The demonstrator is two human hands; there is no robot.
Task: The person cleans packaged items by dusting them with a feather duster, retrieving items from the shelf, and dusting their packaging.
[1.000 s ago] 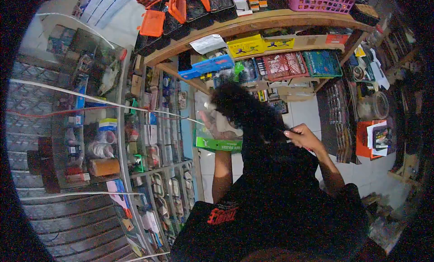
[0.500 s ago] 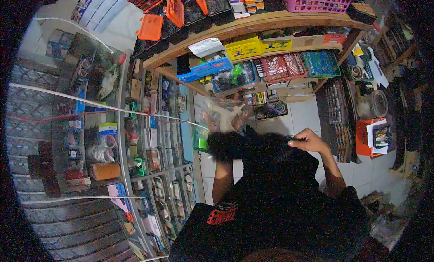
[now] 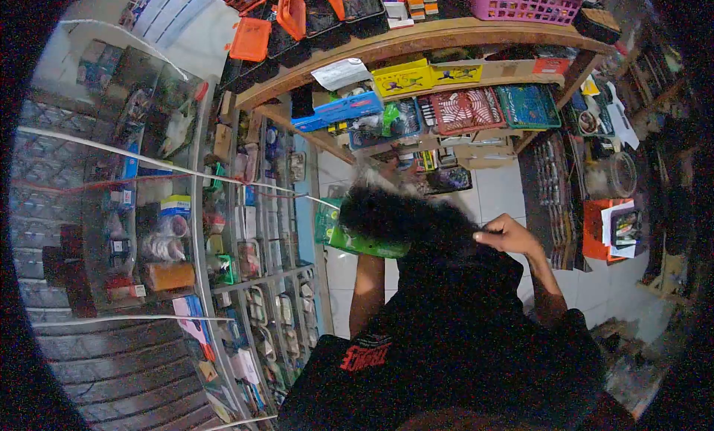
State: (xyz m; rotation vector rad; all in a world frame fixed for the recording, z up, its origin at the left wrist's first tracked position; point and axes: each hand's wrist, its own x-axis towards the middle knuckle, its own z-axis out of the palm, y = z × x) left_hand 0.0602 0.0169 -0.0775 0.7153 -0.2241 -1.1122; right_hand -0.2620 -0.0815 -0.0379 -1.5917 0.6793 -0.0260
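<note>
Black feather duster (image 3: 405, 211), 1 in all, is held up in front of the person's chest, above the white floor tiles (image 3: 497, 189) and beside a black shirt (image 3: 454, 342) with red lettering. It is a dense, fluffy mass, nearly uniform in its darkness, with ragged, soft edges; it lies slantwise, its bushy end to the left and its narrower end to the right, where it blends into the shirt. No separate plumes can be counted.

1 right hand (image 3: 509, 236) pinches the narrow end, thumb pressed against curled fingers; the grip itself is partly lost in the dark. 1 left forearm (image 3: 367, 290) rises to 1 green packet (image 3: 329, 224), glossy and partly covered by the duster. The left hand is hidden there, so I cannot tell whether it is spread or gripping; nor can I tell whether duster and packet touch.

Beyond is 1 wooden shelf unit (image 3: 424, 37). On top, 3 orange lids (image 3: 249, 40) show at the left and 1 pink basket (image 3: 524, 11) at the right. Underneath are 1 blue box (image 3: 338, 113) and 3 plastic trays (image 3: 532, 126), coloured blue, red and teal. At the far right, 1 clear round tub (image 3: 623, 174) stands near 1 orange box (image 3: 595, 234).
</note>
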